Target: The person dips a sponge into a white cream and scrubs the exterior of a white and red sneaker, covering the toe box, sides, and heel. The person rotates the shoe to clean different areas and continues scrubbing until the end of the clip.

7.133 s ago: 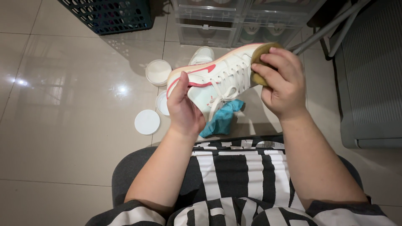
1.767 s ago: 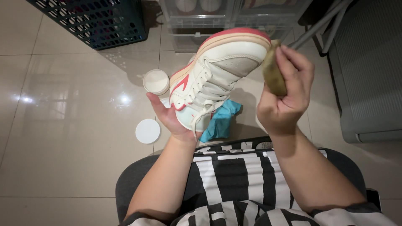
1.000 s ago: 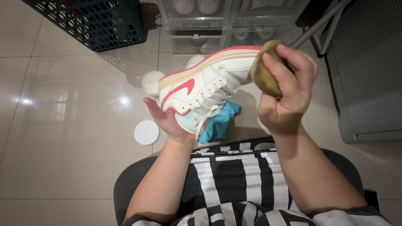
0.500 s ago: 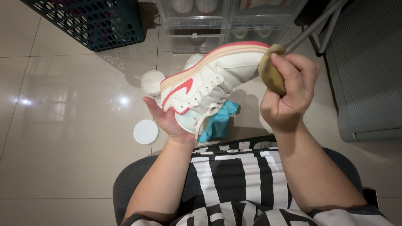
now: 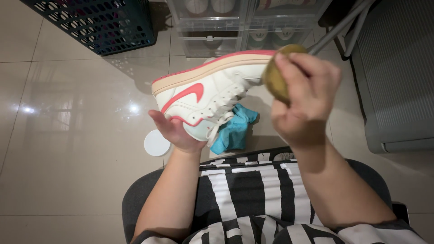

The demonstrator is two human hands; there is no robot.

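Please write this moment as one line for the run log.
left hand: holds white sneaker, sole up | right hand: presses yellow sponge on its toe | floor: teal cloth, white lid

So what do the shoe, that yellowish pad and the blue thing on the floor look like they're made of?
Shoe: probably smooth leather or a synthetic look-alike, white with coral trim, faint sheen, stitched panels.
Yellowish pad: likely sponge, matte and rounded; it is blurred.
Blue thing: soft cloth, judging by its crumpled folds.
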